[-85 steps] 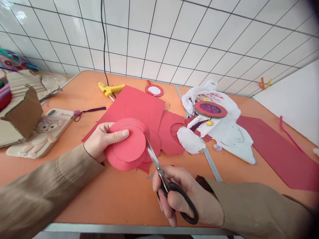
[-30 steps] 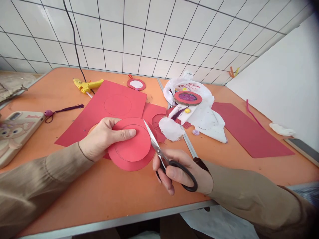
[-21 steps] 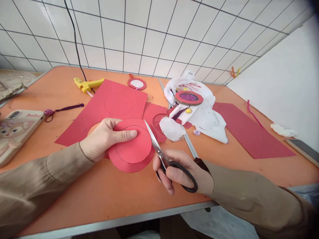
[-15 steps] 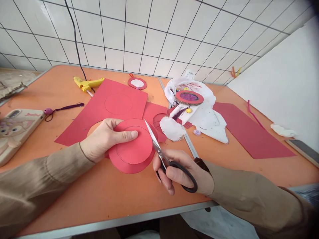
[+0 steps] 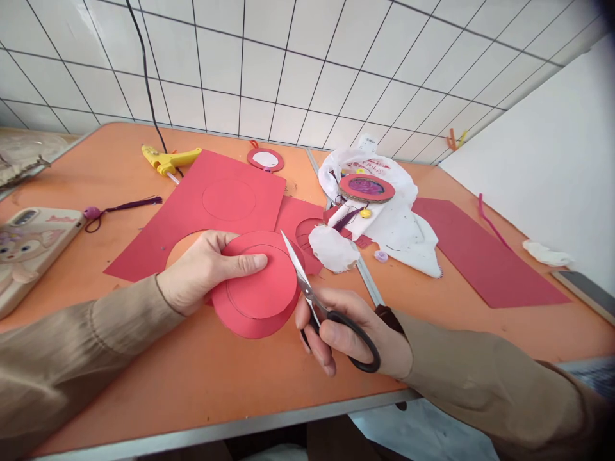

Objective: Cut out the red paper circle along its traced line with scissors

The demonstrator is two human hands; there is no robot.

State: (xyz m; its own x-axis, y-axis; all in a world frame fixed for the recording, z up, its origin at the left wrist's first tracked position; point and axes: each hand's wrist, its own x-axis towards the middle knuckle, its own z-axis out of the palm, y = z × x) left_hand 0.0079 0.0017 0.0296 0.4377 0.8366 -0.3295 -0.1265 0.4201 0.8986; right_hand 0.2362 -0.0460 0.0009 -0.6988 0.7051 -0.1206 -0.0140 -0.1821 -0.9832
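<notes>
My left hand (image 5: pixel 209 266) grips a red paper disc (image 5: pixel 262 291) at its left side, thumb on top and fingers hidden underneath. The disc shows a smaller round layer over a larger one, with a curved pencil line on the surface. In my right hand (image 5: pixel 353 330) are black-handled scissors (image 5: pixel 307 289), their blades pointing up and left at the disc's right edge. Behind the disc lies a red sheet (image 5: pixel 230 192) with a circle drawn on it and a round cut-out at its lower edge.
Around the orange table (image 5: pixel 230 384) are a yellow glue gun (image 5: pixel 170 160), a phone (image 5: pixel 36 250), a purple tassel (image 5: pixel 134 203), a small red ring (image 5: pixel 265 159), a white bag (image 5: pixel 403 224) under a red oval piece (image 5: pixel 367 187), white scrap (image 5: pixel 333 248) and a red sheet (image 5: pixel 485 256).
The disc has shifted very slightly right and down with my left hand. My right hand and the scissors look almost unchanged.
</notes>
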